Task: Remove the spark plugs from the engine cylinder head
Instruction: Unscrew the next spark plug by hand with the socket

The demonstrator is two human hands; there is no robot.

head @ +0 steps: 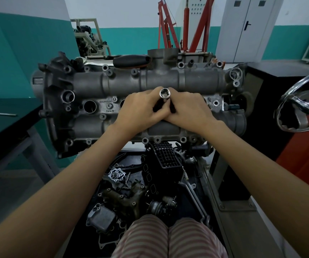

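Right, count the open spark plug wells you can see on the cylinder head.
2. One fully open well lies left of the hands; a second shows partly at the left hand's edge. Others may be hidden under both hands, which hold a socket.

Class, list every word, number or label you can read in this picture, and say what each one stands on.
"Form 10" or similar, uncertain: cast on the cylinder head, right of the open plug hole.
A longer raised code just above it: too blurred to read.
Nothing else carries readable text.
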